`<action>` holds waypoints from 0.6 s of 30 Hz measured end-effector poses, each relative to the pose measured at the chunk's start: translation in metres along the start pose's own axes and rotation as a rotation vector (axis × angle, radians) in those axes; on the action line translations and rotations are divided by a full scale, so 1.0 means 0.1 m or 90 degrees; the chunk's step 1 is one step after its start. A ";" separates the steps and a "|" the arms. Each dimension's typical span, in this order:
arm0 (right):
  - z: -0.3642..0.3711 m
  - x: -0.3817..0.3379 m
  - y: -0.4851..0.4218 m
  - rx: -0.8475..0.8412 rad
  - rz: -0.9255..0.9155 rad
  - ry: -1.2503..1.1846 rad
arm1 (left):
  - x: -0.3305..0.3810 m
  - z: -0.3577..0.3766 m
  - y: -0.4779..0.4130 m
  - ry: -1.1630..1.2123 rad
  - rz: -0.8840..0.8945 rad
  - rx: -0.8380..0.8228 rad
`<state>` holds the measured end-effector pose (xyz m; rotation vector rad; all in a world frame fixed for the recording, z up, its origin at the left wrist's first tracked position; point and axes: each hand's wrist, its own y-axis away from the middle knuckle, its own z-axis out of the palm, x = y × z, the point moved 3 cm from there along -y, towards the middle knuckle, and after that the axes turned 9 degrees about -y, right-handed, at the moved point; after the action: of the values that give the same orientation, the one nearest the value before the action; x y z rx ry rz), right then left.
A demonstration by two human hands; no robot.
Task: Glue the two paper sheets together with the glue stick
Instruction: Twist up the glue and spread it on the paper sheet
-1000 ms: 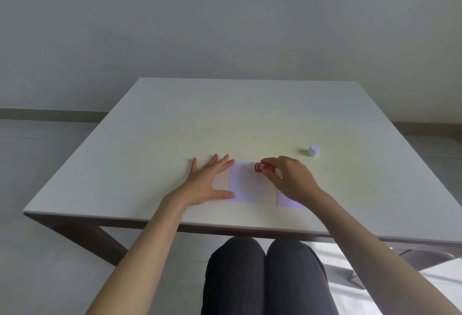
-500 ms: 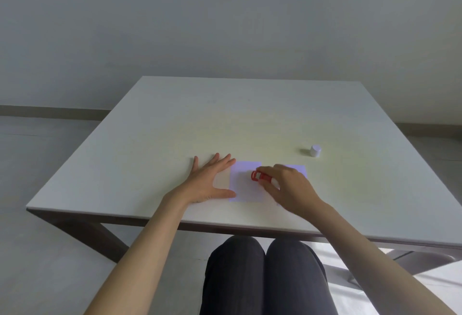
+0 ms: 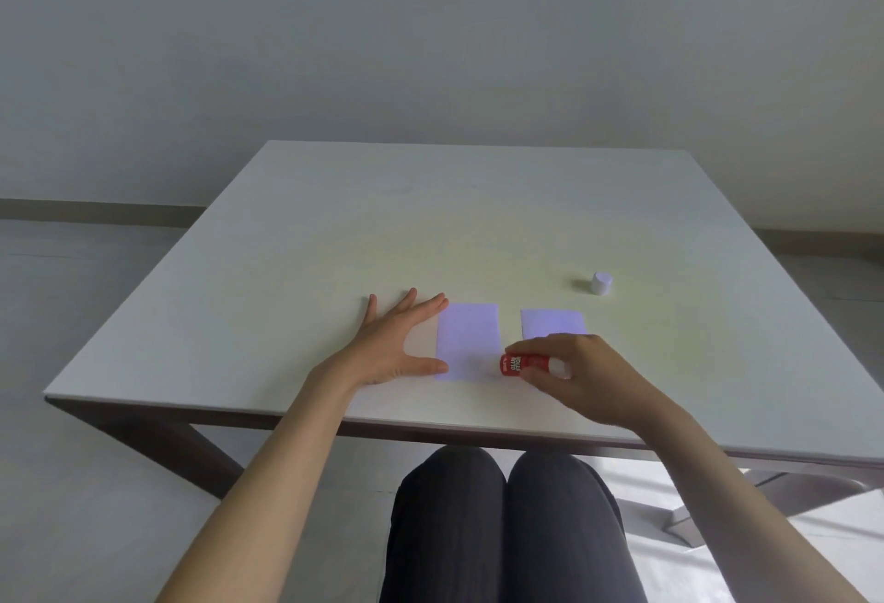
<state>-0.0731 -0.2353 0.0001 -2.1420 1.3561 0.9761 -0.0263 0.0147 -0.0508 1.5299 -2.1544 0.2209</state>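
— We've got just the one view, worn on the head, looking forward and down over the white table (image 3: 478, 229).

— Right, and we're sitting close at its near edge: our knees (image 3: 502, 521) show beneath that edge, at the bottom of the view.

— Beyond the table's far edge we see the grey wall (image 3: 430, 28), filling the upper part.

— Wide angle, too: floor shows either side of the table.

1. Two sheets lie side by side on the surface (image 3: 287, 243) — left sheet (image 3: 468, 339), right sheet (image 3: 552, 322).
2. The cap (image 3: 601, 282) stands behind the right sheet — apart from it.
3. The glue stick (image 3: 521, 364) lies between the sheets.
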 end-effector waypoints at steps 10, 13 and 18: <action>-0.12 0.03 -0.05 0.174 0.094 -0.036 | -0.01 0.00 -0.01 -0.024 0.009 0.005; -0.07 -0.13 -0.06 0.190 0.029 -0.051 | 0.00 0.00 -0.02 -0.029 0.011 0.010; 0.28 -0.29 -0.33 0.022 -0.030 0.003 | 0.00 0.00 -0.02 -0.031 0.012 0.010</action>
<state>-0.0610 -0.1847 0.0031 -2.1424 1.3097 0.9231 -0.0246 0.0138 -0.0508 1.5391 -2.2112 0.2102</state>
